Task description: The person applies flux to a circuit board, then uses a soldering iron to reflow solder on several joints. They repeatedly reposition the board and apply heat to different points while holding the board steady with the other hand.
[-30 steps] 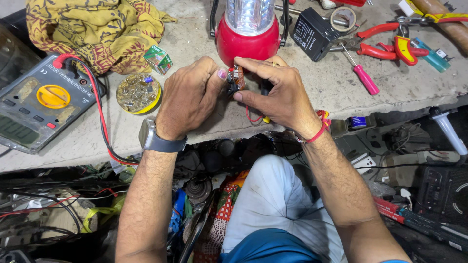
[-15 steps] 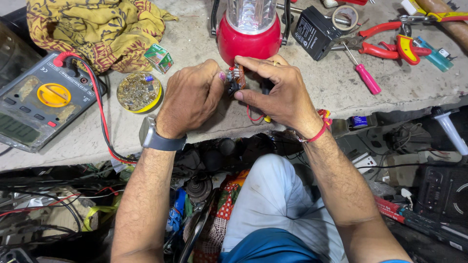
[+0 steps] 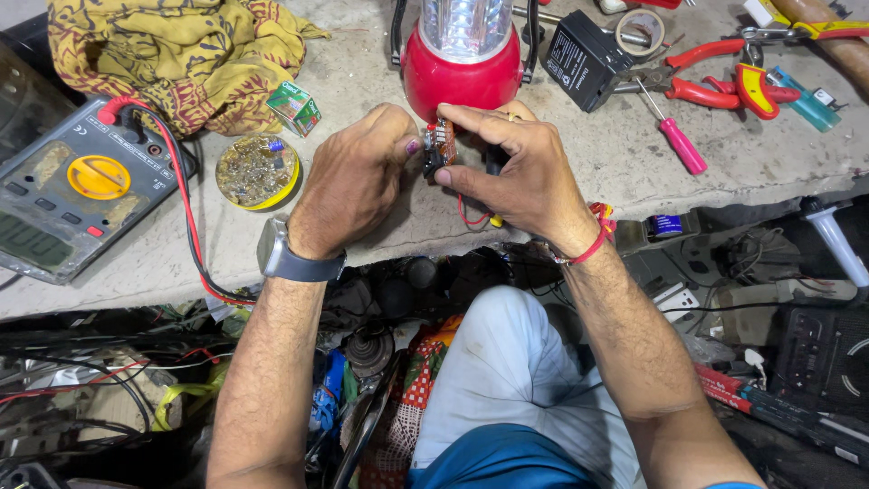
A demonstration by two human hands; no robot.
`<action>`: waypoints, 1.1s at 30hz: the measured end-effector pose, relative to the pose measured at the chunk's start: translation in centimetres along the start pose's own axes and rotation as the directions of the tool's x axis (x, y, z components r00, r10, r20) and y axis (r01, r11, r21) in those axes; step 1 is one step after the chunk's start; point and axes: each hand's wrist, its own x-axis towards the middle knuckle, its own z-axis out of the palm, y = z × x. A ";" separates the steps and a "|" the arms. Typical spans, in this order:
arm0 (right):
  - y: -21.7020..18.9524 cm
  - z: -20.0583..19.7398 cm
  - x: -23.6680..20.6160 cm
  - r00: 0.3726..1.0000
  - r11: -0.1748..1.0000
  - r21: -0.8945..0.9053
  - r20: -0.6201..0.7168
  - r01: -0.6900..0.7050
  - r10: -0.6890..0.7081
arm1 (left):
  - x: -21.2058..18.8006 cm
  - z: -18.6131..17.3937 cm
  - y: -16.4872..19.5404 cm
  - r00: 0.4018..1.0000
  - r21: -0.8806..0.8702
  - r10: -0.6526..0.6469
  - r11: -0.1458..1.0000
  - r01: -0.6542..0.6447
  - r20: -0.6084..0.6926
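Observation:
My left hand (image 3: 355, 177) and my right hand (image 3: 516, 167) meet over the concrete bench (image 3: 362, 235), both pinching a small brown circuit board (image 3: 441, 140) with a black part on it. Thin red wires (image 3: 471, 215) hang from the board under my right palm. Just behind the board stands a red lantern (image 3: 462, 63) with a clear top. My left wrist wears a grey watch; a red thread is tied round my right wrist.
A grey multimeter (image 3: 63, 195) with a yellow dial and a red lead (image 3: 195, 244) lies at the left, beside a round tin of small parts (image 3: 256, 170) and a yellow cloth (image 3: 181, 54). A black battery (image 3: 588, 59), pink screwdriver (image 3: 674, 140), red pliers (image 3: 715, 77) lie right.
Both hands keep their hold on the board with only slight finger shifts. Nothing else on the bench has moved.

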 end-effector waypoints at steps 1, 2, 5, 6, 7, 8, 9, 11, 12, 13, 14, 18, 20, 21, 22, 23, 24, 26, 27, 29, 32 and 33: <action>0.0 0.0 0.0 1.000 1.000 -0.002 0.003 -0.010 0.010 | 0.0 0.0 0.0 1.000 0.005 0.000 1.000 0.000 0.003; 0.0 -0.1 0.0 1.000 1.000 -0.003 0.006 -0.019 0.019 | 0.0 0.0 0.0 1.000 -0.003 0.001 1.000 -0.001 0.002; 0.0 -0.1 0.0 1.000 1.000 -0.006 -0.001 0.014 -0.014 | 0.0 -0.1 0.2 1.000 -0.026 -0.003 1.000 0.003 -0.001; 0.0 -0.1 0.0 1.000 1.000 -0.001 -0.002 0.019 -0.019 | 0.0 -0.2 0.2 1.000 -0.036 -0.009 0.999 0.009 0.000; 0.0 -0.1 0.0 1.000 1.000 0.005 -0.002 0.022 -0.022 | 0.0 -0.2 0.3 1.000 -0.046 -0.014 0.999 0.014 0.000; 0.0 -0.1 0.0 1.000 1.000 0.010 -0.003 0.026 -0.026 | 0.1 -0.3 0.3 1.000 -0.052 0.003 0.999 -0.004 -0.008; 0.0 -0.1 0.0 1.000 1.000 0.006 0.000 0.017 -0.017 | 0.1 -0.3 0.3 1.000 -0.058 0.021 0.998 -0.022 -0.016; 0.0 -0.1 0.0 1.000 1.000 -0.003 0.006 -0.002 0.002 | 0.1 -0.4 0.4 0.999 -0.059 0.032 0.998 -0.034 -0.021; -0.1 -0.1 0.0 1.000 1.000 -0.003 0.005 0.002 -0.002 | 0.1 -0.4 0.4 0.999 -0.053 0.027 0.998 -0.027 -0.018; 0.0 -0.1 0.0 1.000 1.000 -0.002 0.005 0.007 -0.007 | 0.1 -0.4 0.4 1.000 -0.048 0.021 0.999 -0.022 -0.016; 0.0 -0.1 0.0 1.000 1.000 -0.002 0.004 0.013 -0.013 | 0.1 -0.4 0.4 1.000 -0.052 0.021 0.998 -0.022 -0.022; 0.1 -0.1 0.0 1.000 1.000 -0.002 -0.001 0.030 -0.030 | 0.1 -0.4 0.2 1.000 -0.031 0.005 1.000 -0.006 -0.019; 0.1 0.0 0.0 1.000 1.000 -0.009 0.002 0.025 -0.025 | 0.0 -0.3 0.2 1.000 0.004 -0.030 1.000 0.030 0.007; 0.1 0.0 0.0 1.000 0.999 -0.009 0.002 0.031 -0.031 | 0.1 -0.2 0.2 0.998 0.026 -0.055 0.998 0.055 0.023; 0.1 -0.1 0.0 0.999 0.999 -0.009 0.001 0.038 -0.038 | 0.1 -0.1 0.2 0.996 0.048 -0.082 0.996 0.080 0.039; 0.1 0.0 0.0 0.999 0.999 -0.008 0.000 0.044 -0.044 | 0.1 -0.1 0.2 0.995 0.061 -0.093 0.994 0.090 0.045; 0.1 0.0 0.0 0.999 0.999 -0.008 -0.002 0.046 -0.046 | 0.1 -0.1 0.2 0.993 0.073 -0.103 0.992 0.099 0.053; 0.2 -0.1 0.1 0.999 0.999 -0.009 -0.008 0.051 -0.051 | 0.2 -0.2 0.4 0.998 0.052 -0.063 0.997 0.062 0.029; 0.2 -0.1 0.1 0.998 0.998 -0.007 -0.007 0.058 -0.058 | 0.1 -0.3 0.5 1.000 0.020 -0.015 1.000 0.015 -0.002; 0.2 -0.1 0.0 0.997 0.997 -0.003 -0.006 0.071 -0.071 | 0.2 -0.4 0.7 0.997 -0.024 0.057 0.998 -0.058 -0.050; 0.2 -0.1 0.0 0.999 0.999 0.002 0.000 0.046 -0.046 | 0.2 -0.4 0.8 0.992 -0.041 0.093 0.994 -0.097 -0.089; 0.2 -0.1 0.0 0.999 0.999 0.001 0.000 0.046 -0.046 | 0.3 -0.4 0.8 0.992 -0.033 0.084 0.996 -0.088 -0.094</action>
